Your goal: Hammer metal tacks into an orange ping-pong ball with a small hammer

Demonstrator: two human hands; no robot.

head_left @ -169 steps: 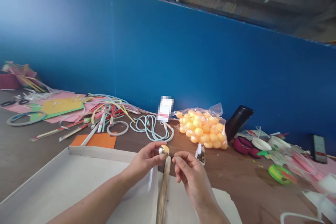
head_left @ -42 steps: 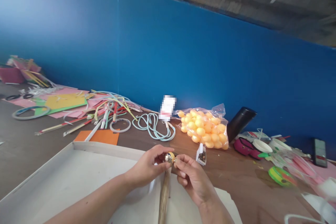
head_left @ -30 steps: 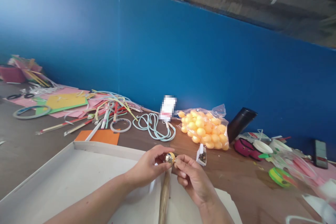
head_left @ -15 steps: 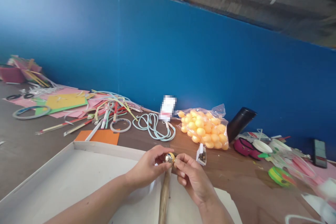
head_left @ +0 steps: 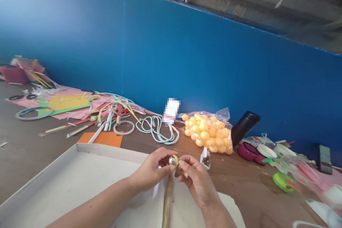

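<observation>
My left hand (head_left: 149,172) pinches a small orange ball (head_left: 174,160) with a shiny metal piece on it, held at the top of an upright wooden stick (head_left: 168,199). My right hand (head_left: 193,180) has its fingers closed against the ball's right side; whether anything is pinched in them is hidden. Both hands hover over the far edge of a shallow white tray (head_left: 80,171). A small clear packet of dark bits (head_left: 205,158) stands just right of my right hand.
A bag of orange balls (head_left: 210,133), a coiled pale-blue cord (head_left: 157,130) and a black cylinder (head_left: 243,127) lie beyond the hands. Coloured paper, straws and rings (head_left: 80,112) are spread at left. Craft clutter and a remote (head_left: 325,154) are at right. A blue wall stands behind.
My right hand has closed in from a small gap until its fingertips touch the ball; over the last second both hands have stayed almost still. The view has shifted slightly.
</observation>
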